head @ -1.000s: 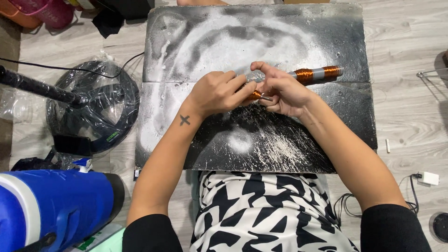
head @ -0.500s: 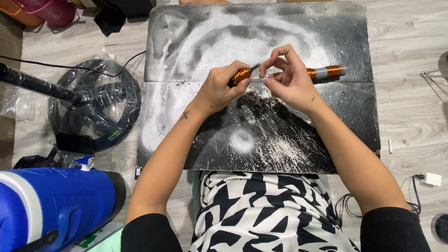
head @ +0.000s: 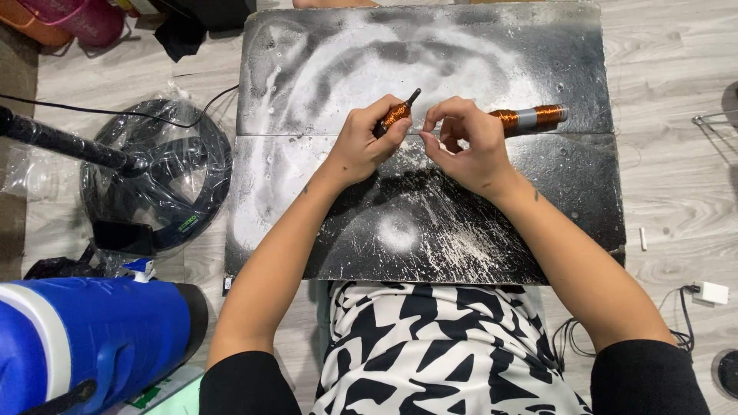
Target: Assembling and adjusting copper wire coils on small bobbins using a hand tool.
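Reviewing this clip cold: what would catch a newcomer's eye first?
Probably the black board streaked with white powder, filling the middle of the floor. Above its centre, the left hand grips a small copper-wound rod while the right hand pinches beside it. A longer copper-wound spool lies just right, on the board.

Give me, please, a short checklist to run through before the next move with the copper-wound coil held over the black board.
1. Left hand grips the small copper coil: ok.
2. Right hand fingertips pinched close to the coil: ok.
3. Fine wire running between the hands: cannot tell, too thin to see.
4. Longer copper-wound rod lies flat on the board, partly behind the right hand: ok.
5. Work surface clean: not ok, white powder smeared across the board.
6. Black cable on the floor keeps off the board: ok.
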